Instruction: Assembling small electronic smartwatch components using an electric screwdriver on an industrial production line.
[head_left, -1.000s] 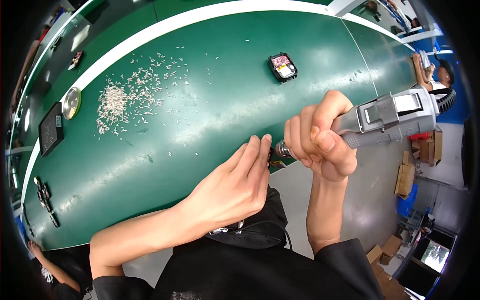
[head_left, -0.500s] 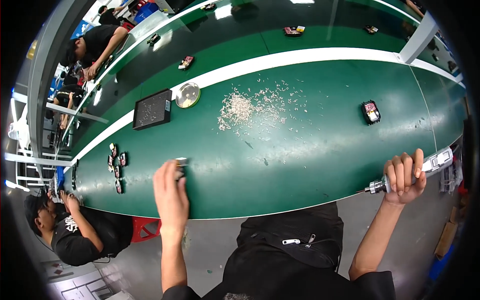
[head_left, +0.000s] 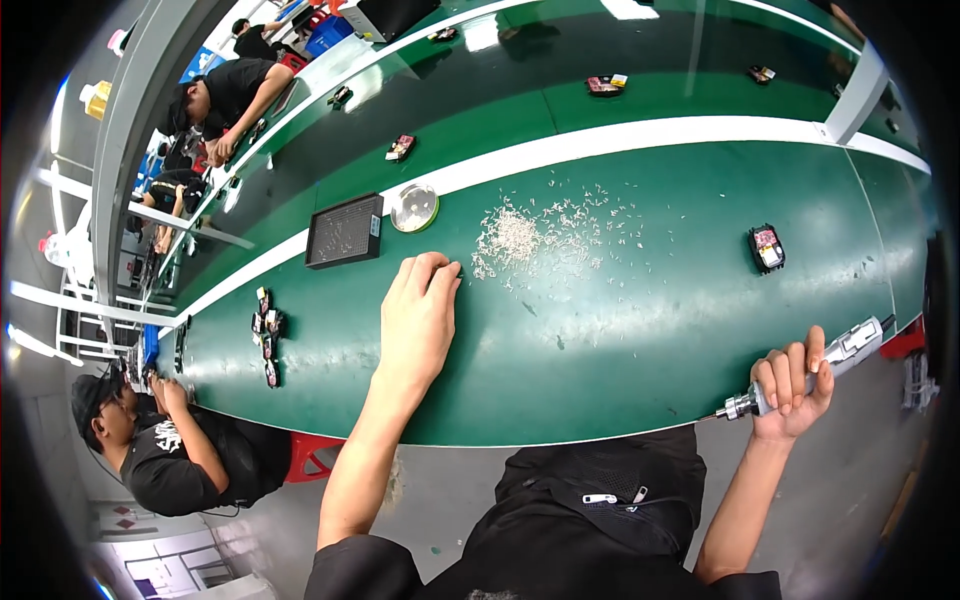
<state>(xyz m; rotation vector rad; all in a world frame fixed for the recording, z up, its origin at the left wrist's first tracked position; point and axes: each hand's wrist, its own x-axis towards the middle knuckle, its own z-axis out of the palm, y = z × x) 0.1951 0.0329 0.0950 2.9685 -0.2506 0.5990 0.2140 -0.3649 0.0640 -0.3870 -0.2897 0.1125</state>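
Note:
My left hand point(head_left: 418, 318) is over the green table, its fingers bent and drawn together. What they hold, if anything, is hidden. Just right of the fingertips lies a heap of tiny pale screw-like pieces point(head_left: 512, 236), with more scattered to its right. My right hand point(head_left: 793, 388) is wrapped round a silver-grey electric screwdriver point(head_left: 850, 345), its bit pointing left at the table's near edge. Farther off on the right sits a small black module with a pink and white top point(head_left: 767, 248).
Several similar small modules point(head_left: 268, 338) cluster on the left. A black tray point(head_left: 343, 232) and a round clear dish point(head_left: 414, 207) stand by the white rail point(head_left: 600, 135). Beyond it, more modules lie on a dark green belt. A co-worker point(head_left: 190, 440) sits at the left.
My left hand has moved right and away from me, toward the heap; the small dark piece seen at its fingers no longer shows. My right hand still grips the screwdriver. The view has shifted slightly.

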